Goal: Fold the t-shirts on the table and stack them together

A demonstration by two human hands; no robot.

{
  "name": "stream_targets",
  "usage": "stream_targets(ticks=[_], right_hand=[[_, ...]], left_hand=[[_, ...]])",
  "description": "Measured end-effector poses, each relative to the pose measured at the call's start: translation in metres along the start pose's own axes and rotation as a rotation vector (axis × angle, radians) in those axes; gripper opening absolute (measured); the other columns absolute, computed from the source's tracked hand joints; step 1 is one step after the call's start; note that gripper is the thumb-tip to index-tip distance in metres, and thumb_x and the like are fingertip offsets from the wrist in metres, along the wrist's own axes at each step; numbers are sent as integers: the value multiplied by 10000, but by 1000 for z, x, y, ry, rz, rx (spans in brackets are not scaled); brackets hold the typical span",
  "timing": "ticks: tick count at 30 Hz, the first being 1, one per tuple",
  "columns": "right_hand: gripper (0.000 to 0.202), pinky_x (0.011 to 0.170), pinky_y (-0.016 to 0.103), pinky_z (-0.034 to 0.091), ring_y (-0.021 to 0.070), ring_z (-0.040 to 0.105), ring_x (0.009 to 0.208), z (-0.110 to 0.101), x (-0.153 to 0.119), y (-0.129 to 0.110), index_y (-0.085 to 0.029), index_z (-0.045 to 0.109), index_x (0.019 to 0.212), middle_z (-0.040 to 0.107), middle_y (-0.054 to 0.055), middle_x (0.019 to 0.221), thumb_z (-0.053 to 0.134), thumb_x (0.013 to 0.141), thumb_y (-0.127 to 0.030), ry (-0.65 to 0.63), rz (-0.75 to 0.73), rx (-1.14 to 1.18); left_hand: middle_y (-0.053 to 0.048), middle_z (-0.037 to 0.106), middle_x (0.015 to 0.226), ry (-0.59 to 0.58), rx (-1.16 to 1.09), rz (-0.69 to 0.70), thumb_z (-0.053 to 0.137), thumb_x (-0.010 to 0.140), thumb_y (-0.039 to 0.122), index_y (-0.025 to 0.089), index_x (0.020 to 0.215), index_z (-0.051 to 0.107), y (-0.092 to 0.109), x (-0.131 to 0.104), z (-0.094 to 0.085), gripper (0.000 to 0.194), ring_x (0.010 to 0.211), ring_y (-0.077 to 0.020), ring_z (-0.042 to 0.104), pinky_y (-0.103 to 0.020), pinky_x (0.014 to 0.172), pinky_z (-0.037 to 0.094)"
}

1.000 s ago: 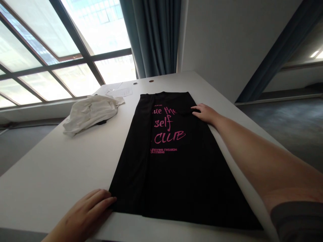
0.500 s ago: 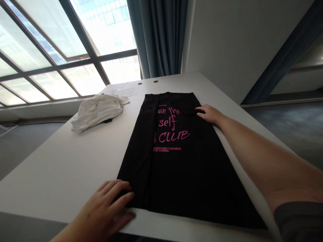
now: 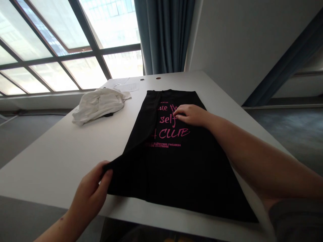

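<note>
A black garment point(image 3: 181, 174) with pink lettering lies lengthwise on the white table, its left side folded over part of the print. My left hand point(image 3: 92, 185) is closed on the garment's near left edge, thumb on top, and lifts that edge into a slanted fold. Over the upper part of the lettering is my right hand point(image 3: 193, 114), its fingers apart and bent down to the cloth near the word "self". It does not appear to grip the fabric.
On the white table point(image 3: 63, 161), a crumpled white cloth point(image 3: 99, 106) lies to the left. Papers point(image 3: 127, 86) and two round holes are near the far edge. Beyond stand a blue curtain point(image 3: 165, 37) and large windows.
My left hand has taken hold of the garment's edge and pulled it up and left. My right hand has moved left from the garment's right edge onto the print.
</note>
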State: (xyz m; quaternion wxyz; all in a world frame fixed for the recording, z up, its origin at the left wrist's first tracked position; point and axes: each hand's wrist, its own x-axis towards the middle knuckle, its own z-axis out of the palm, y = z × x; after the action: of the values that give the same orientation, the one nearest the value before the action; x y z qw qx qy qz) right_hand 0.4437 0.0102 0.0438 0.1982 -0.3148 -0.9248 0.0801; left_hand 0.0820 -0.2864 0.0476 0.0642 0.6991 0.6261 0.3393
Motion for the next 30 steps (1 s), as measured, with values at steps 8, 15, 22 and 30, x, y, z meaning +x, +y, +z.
stream_targets(ticks=[8, 15, 22, 30], right_hand=[[661, 1192, 467, 434, 276, 552, 1397, 34, 20, -158, -263, 527, 1569, 602, 115, 1516, 731, 941, -253, -38, -401, 213], [292, 1076, 457, 487, 254, 708, 1077, 51, 24, -173, -190, 793, 1096, 799, 82, 1132, 597, 929, -54, 17, -364, 210], [323, 1022, 371, 516, 221, 720, 1041, 42, 23, -165, -176, 784, 1102, 800, 70, 1115, 563, 912, -35, 114, -278, 322], [260, 1064, 400, 500, 216, 702, 1030, 49, 23, -160, -189, 786, 1048, 796, 71, 1076, 561, 972, -82, 40, -324, 353]], left_hand=[[5, 680, 856, 30, 76, 170, 471, 1064, 233, 218, 1031, 619, 13, 8, -7, 153, 691, -148, 643, -243, 628, 525], [-69, 725, 1015, 18, 226, 757, 589, 988, 103, 213, 1185, 667, 37, -16, 15, 239, 948, -208, 679, -350, 906, 582], [-244, 683, 1394, -220, 595, 566, 528, 1065, 397, 31, 1385, 658, 36, -18, 49, 503, 1304, -391, 626, -530, 1067, 527], [-128, 755, 1252, 18, 919, 422, 559, 1052, 265, 201, 1113, 786, 19, -33, 10, 242, 1078, -321, 698, -486, 887, 446]])
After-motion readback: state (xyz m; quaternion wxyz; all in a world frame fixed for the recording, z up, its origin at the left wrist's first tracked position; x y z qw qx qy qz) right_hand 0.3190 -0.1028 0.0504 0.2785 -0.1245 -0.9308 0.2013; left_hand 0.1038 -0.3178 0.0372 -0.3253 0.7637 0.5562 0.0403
